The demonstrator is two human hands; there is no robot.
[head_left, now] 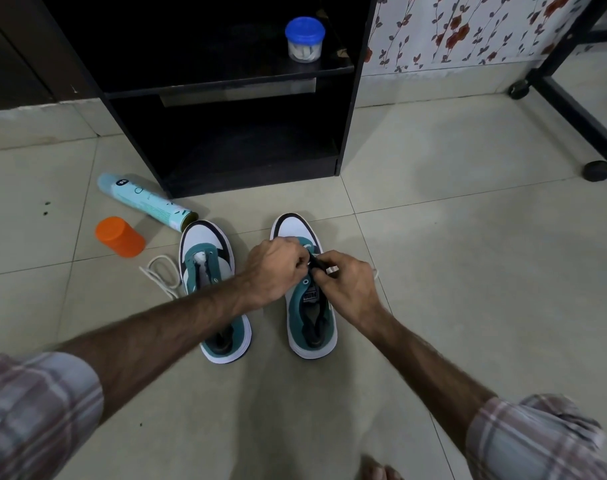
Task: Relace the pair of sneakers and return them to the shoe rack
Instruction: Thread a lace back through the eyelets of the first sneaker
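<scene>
Two teal and white sneakers stand side by side on the tiled floor, toes pointing to the black shoe rack. The left sneaker has bare eyelets, and a loose white lace lies coiled beside it. Over the right sneaker both hands meet at the eyelets. My left hand is curled over the upper, its fingertips pinching there. My right hand pinches a white lace and the dark edge of the upper. A short end of that lace shows right of the shoe.
A light blue spray can lies on its side left of the rack. An orange cap stands near it. A blue-lidded jar sits on the rack's shelf. A black wheeled frame stands at the right.
</scene>
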